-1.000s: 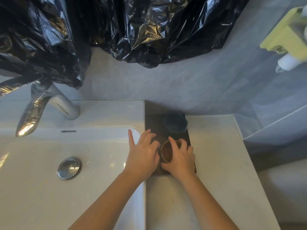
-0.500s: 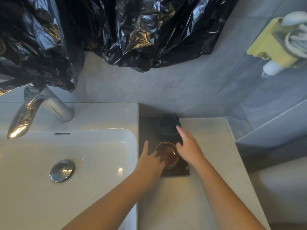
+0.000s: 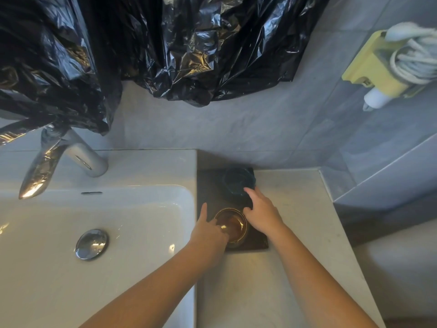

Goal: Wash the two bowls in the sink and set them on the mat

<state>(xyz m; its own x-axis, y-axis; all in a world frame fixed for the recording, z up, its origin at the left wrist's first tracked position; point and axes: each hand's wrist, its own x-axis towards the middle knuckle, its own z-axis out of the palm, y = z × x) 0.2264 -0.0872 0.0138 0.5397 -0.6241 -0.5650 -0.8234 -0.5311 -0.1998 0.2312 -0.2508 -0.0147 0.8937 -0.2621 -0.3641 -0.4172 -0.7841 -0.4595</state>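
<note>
Amber glass bowl [image 3: 233,224] upright, teal bowl [image 3: 237,182] behind, dark mat [image 3: 210,185]

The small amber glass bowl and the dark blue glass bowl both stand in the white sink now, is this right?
Not right. In the head view the small amber glass bowl and the dark blue glass bowl both stand on the dark mat beside the white sink.

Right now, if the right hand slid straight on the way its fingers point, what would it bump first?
Most likely the dark blue bowl at the mat's far end. The right hand's fingertips already seem to reach its near rim, though depth is unclear.
</note>
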